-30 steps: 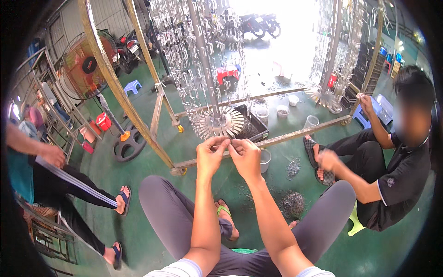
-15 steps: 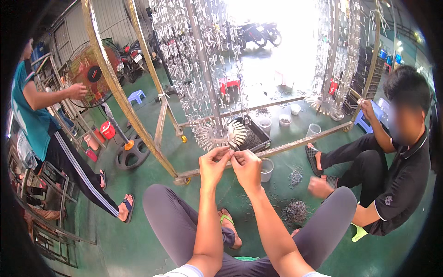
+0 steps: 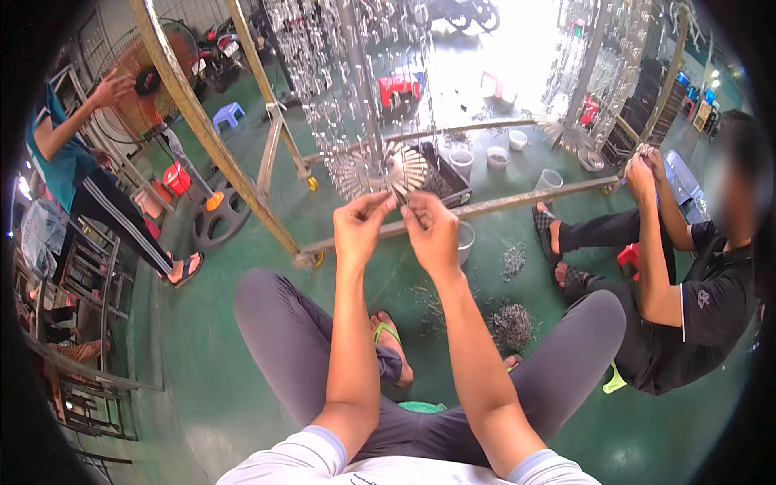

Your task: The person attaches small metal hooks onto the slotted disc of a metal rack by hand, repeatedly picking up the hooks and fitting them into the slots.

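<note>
Both my hands are raised in front of the hanging rack, fingertips close together. My left hand (image 3: 360,229) is closed in a pinch of thumb and forefinger. My right hand (image 3: 431,233) pinches close beside it, with its other fingers curled. A thin dark sliver shows between the fingertips, too small to name. Just beyond my hands, a fan-like ring of flat metal pieces (image 3: 402,167) surrounds the foot of a grey pole (image 3: 365,89). Strands of small shiny metal pieces (image 3: 311,97) hang around that pole.
A rusty frame bar (image 3: 501,207) crosses beyond my hands. Near it are a white cup (image 3: 466,242), a black crate (image 3: 443,182) and a pile of small metal pieces (image 3: 512,325). One co-worker (image 3: 695,299) sits right; another person (image 3: 69,178) stands left by a fan (image 3: 145,77).
The view has shifted, and my fingertips have parted slightly. The seated co-worker's lower hand has come up to join the other. At left, the standing person's hand is higher.
</note>
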A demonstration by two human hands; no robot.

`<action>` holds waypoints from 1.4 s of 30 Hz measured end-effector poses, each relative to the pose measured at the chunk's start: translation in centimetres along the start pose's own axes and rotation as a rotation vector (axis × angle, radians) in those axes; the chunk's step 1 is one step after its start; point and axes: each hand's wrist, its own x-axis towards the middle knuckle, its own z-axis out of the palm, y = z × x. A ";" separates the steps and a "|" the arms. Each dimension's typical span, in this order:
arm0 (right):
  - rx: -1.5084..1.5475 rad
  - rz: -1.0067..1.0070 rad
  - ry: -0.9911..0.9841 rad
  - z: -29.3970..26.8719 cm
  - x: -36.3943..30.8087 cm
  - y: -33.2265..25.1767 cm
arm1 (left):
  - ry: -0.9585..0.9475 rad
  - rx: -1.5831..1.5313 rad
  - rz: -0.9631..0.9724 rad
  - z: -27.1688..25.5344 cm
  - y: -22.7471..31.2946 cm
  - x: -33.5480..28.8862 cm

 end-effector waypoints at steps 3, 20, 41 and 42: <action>0.180 0.100 0.041 -0.4 0.3 -0.1 | -0.002 -0.027 -0.008 0.0 -0.5 0.2; 0.186 0.212 -0.165 -0.7 -0.3 -0.4 | -0.047 -0.185 -0.018 -0.3 -1.5 0.1; -0.283 0.102 -0.024 -1.0 0.7 -2.1 | -0.173 0.190 0.019 0.7 -2.4 -1.1; -0.289 0.102 -0.030 -1.4 1.0 -2.1 | -0.169 0.180 0.028 0.8 -2.5 -1.1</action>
